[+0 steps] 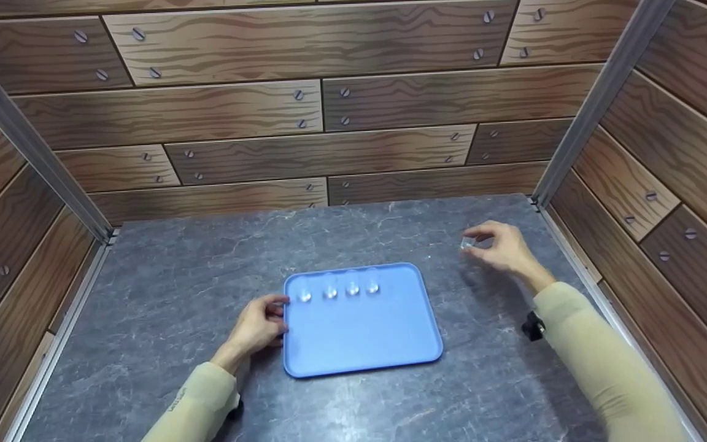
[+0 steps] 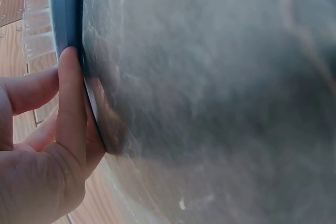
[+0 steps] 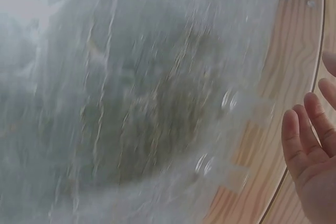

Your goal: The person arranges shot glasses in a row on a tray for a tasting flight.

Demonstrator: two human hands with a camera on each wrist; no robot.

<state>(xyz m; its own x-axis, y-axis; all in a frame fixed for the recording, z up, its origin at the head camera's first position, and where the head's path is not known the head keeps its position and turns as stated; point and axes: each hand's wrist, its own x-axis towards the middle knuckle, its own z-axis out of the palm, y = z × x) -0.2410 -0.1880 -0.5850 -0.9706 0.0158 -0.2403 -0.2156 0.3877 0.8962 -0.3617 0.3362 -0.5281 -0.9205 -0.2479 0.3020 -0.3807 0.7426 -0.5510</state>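
A blue tray (image 1: 363, 334) lies on the table with several small clear cups (image 1: 352, 287) in a row near its far edge. My left hand (image 1: 258, 322) rests at the tray's left side. In the left wrist view, its fairly straight fingers (image 2: 71, 103) touch the tray's rim (image 2: 67, 9). To the right of the tray, my right hand (image 1: 501, 248) has thumb and fingers spread beside a small clear cup (image 1: 467, 243). The right wrist view is blurred; there the fingers (image 3: 315, 111) look straight and apart from two clear cups (image 3: 228, 100).
Grey marbled table surface (image 1: 206, 258) surrounds the tray. Wood-patterned walls (image 1: 267, 110) stand at the back and both sides, with metal posts (image 1: 596, 104) at the far corners. A dark device (image 1: 534, 326) sits at the right sleeve.
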